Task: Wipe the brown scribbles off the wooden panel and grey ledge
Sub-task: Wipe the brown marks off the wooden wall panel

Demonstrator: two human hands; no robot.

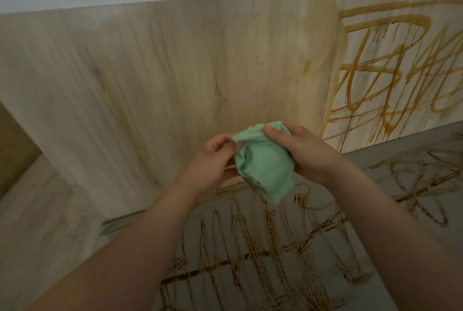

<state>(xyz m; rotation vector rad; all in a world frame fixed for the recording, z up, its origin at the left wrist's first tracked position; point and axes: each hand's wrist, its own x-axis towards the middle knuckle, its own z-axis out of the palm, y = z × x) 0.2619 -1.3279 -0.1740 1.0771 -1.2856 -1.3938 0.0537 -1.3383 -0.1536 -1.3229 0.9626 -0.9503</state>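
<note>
Both hands meet in mid-air in front of the wooden panel, sharing a green cloth. The left hand pinches the cloth's upper left edge between thumb and fingertips. The right hand grips the bunched top from the right, fingers curled over it. The cloth hangs crumpled between them, its lower tip dangling above the grey ledge without touching it.

The cloth looks light, soft and limp. It will fold wherever it is pulled, so it is best gathered into a pad under the palm rather than held by a corner.

Brown scribbles with drips cover the right part of the panel, beside a faint smeared patch. The left and middle of the panel look clean. More scribbles cross the ledge near the person and to the right. By my reckoning much wiping lies ahead.
</note>
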